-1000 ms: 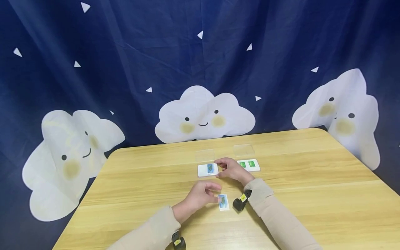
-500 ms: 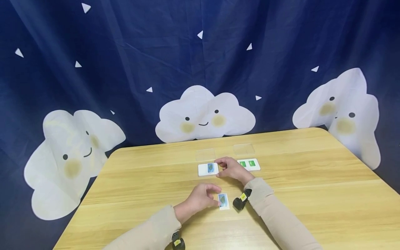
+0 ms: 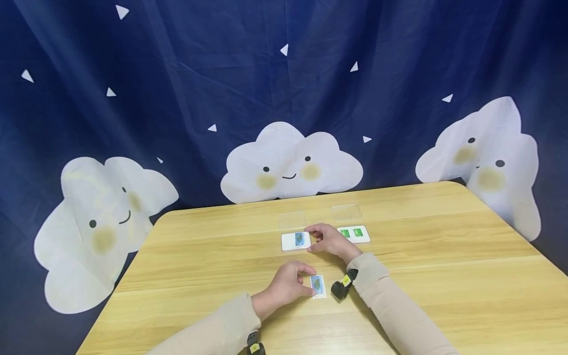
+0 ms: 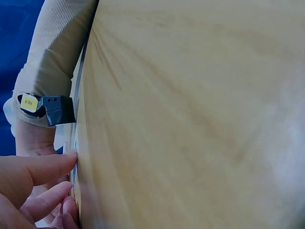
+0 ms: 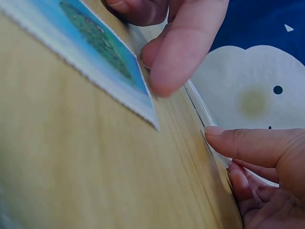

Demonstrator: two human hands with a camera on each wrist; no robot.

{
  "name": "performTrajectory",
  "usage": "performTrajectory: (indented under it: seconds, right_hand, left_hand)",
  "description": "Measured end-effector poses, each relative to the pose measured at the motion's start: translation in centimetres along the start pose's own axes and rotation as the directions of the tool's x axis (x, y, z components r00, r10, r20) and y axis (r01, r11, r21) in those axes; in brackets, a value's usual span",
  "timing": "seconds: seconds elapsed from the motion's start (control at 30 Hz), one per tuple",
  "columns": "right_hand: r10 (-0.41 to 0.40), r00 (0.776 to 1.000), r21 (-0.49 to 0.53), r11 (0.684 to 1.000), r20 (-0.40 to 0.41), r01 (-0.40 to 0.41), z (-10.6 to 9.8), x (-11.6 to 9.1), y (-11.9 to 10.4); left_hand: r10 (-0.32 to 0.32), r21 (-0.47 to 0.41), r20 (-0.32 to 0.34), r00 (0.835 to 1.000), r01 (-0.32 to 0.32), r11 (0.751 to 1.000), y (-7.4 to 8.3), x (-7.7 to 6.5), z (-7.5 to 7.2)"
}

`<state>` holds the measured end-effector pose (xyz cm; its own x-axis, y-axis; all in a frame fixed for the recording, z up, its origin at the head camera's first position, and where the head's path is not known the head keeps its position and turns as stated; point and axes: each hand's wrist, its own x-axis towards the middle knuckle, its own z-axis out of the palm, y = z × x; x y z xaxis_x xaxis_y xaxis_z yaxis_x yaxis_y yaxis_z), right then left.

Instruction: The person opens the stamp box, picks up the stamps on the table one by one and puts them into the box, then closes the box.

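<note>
A small postage stamp [image 3: 318, 284] with a blue ground and green shape lies on the table in the head view. My left hand [image 3: 285, 284] is at its left side, index fingertip by the top edge, thumb overlapping the lower left corner. In the right wrist view the stamp [image 5: 95, 43] shows a perforated edge, with a left fingertip beside its corner. Farther off, a flat white case [image 3: 288, 241] bears a similar blue stamp [image 3: 300, 239] on its right half. My right hand [image 3: 329, 241] grips that case's right end between thumb and fingers.
Right of the right hand sits another white case [image 3: 366, 235] with two green stamps [image 3: 358, 232], partly hidden by the hand. Behind the cases lie two clear plastic covers [image 3: 292, 220]. A dark blue curtain [image 3: 248, 74] with printed clouds hangs behind the table [image 3: 199, 236].
My left hand has shifted slightly right, its thumb now overlapping the stamp's lower corner. The right hand and the case it holds have stayed in place.
</note>
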<state>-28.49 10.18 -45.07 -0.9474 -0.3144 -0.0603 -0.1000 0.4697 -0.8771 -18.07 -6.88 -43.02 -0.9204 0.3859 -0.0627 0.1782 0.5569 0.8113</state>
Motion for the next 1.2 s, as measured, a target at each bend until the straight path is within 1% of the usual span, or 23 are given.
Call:
performTrajectory:
  seconds: [0.2,0.37,0.87,1.03,1.2]
  right_hand:
    - [0.019,1.000,0.007,1.000,-0.005,-0.019,0.04,-0.09,-0.16]
    - [0.037,0.999,0.010,0.999,-0.013,-0.036,0.15,-0.14,-0.24]
    - [0.020,1.000,0.022,1.000,-0.010,-0.020,0.16,-0.06,-0.24]
    - [0.003,1.000,0.012,1.000,-0.010,-0.003,0.14,-0.19,-0.05]
    - [-0.005,1.000,0.000,1.000,-0.009,0.005,0.11,-0.20,-0.02]
  left_hand:
    - [-0.005,0.016,0.007,1.000,0.005,1.000,0.04,0.06,-0.04]
    - [-0.001,0.010,0.010,1.000,0.001,1.000,0.04,0.14,-0.09]
    - [-0.021,0.006,0.021,1.000,0.021,1.000,0.09,0.38,-0.11]
    - [-0.005,-0.019,0.029,1.000,0.006,1.000,-0.16,0.59,-0.09]
    - [0.005,-0.033,0.022,1.000,-0.004,0.999,-0.39,0.78,0.01]
